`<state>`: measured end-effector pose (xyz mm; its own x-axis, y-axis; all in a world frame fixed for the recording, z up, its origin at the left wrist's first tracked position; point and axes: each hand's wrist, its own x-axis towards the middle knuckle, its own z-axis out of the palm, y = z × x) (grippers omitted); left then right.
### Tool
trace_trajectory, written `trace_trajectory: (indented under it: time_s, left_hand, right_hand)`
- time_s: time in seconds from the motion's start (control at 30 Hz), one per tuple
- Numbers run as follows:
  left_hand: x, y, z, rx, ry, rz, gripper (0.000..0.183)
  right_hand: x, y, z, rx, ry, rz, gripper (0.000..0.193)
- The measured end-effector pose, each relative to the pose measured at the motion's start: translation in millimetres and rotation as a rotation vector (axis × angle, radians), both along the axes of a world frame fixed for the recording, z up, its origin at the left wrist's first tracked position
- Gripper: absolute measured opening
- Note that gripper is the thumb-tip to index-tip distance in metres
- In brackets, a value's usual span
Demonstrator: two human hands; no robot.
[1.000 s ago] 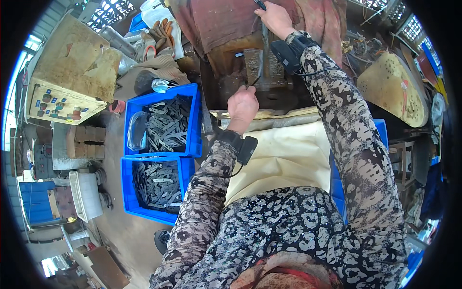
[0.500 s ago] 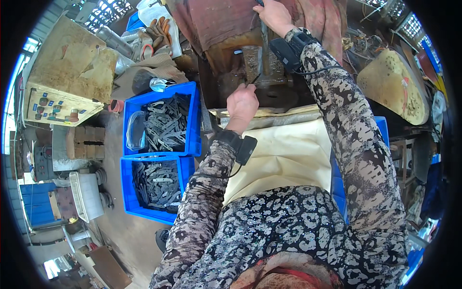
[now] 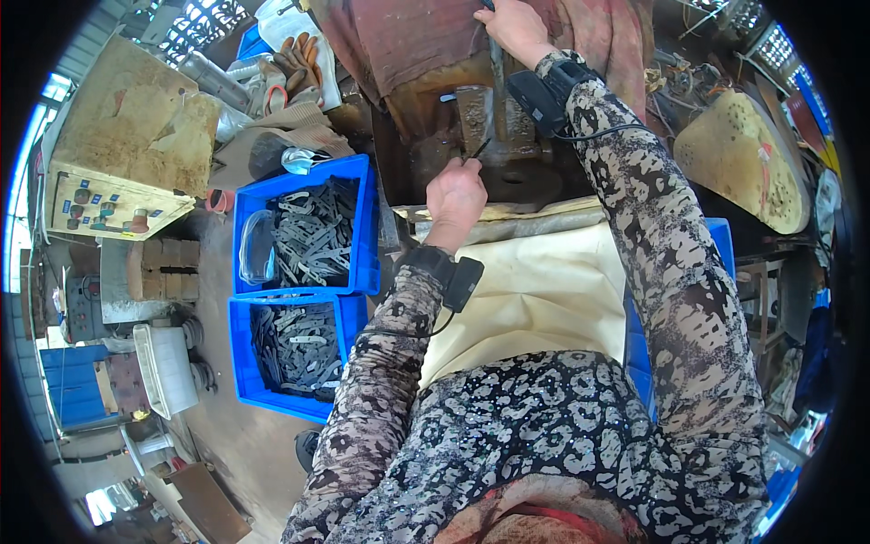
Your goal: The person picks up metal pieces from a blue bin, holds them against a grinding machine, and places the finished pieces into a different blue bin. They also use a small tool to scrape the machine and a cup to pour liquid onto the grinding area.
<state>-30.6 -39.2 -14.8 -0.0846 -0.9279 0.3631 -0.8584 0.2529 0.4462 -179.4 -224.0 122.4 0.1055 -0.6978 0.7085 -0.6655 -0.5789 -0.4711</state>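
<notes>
My left hand (image 3: 456,197) is closed over the wet, brown machine bed, and a thin dark metal strip (image 3: 482,147) sticks out from its fingertips. Beyond the strip stands a flat metal block (image 3: 473,113) in the bed, its surface wet. At the top edge my right hand (image 3: 517,34) is wrapped round a dark handle (image 3: 488,4), mostly cut off by the picture. A metal post (image 3: 497,86) rises between the two hands. Reddish cloth (image 3: 417,45) hangs behind the bed. Cream sheeting (image 3: 535,281) spreads from the bed's near edge to my lap.
Two blue bins, a far one (image 3: 367,222) and a near one (image 3: 349,331), hold many flat metal pieces on the left. A control box (image 3: 118,204) with buttons stands farther left. Work gloves (image 3: 297,68) lie at the upper left. A stained, rounded panel (image 3: 743,163) stands at right.
</notes>
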Motion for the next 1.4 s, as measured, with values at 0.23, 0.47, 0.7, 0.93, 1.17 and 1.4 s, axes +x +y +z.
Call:
trace_trajectory:
  time_s: [0.23,0.47,0.7,0.93,1.17,1.4]
  left_hand:
    - [-1,1,-1,-0.027,0.010,0.001,0.009]
    - [-1,1,-2,-0.016,-0.003,-0.005,0.011]
    - [0,1,-1,-0.028,0.000,-0.007,0.011]
    - [-2,2,1,-0.020,-0.005,0.013,0.013]
    - [-2,2,1,0.017,-0.011,0.013,0.013]
    - [1,-1,1,0.010,-0.006,0.010,0.013]
  right_hand:
    - [6,-2,3,0.166,0.196,-0.249,0.023]
    - [5,-1,4,0.139,0.205,-0.258,0.024]
    - [7,-1,4,0.131,0.202,-0.254,0.024]
    - [6,0,5,0.130,0.202,-0.247,0.024]
    - [6,1,8,0.186,0.203,-0.264,0.025]
    - [11,2,14,0.236,0.219,-0.289,0.026]
